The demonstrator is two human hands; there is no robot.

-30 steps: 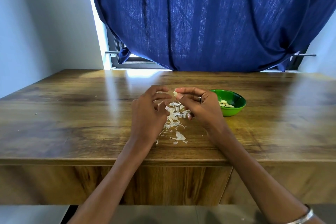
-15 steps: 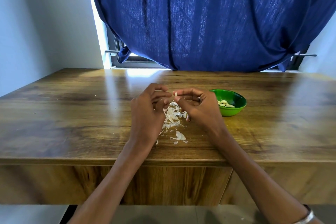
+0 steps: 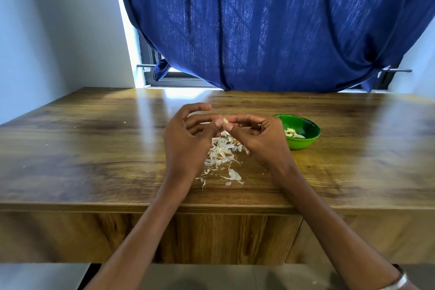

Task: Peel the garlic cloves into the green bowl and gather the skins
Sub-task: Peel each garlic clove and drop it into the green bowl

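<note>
Head view: both hands, left hand (image 3: 188, 139) and right hand (image 3: 261, 139), pinch one garlic clove (image 3: 225, 121) above the skins (image 3: 222, 150).

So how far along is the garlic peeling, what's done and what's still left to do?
Done: several peeled cloves lie in the green bowl. In hand: the left hand and right hand pinch one garlic clove between their fingertips above the table. Left: that clove has yet to reach the bowl, and the skins lie loosely scattered below the hands, not yet gathered. No other unpeeled cloves show.
</note>
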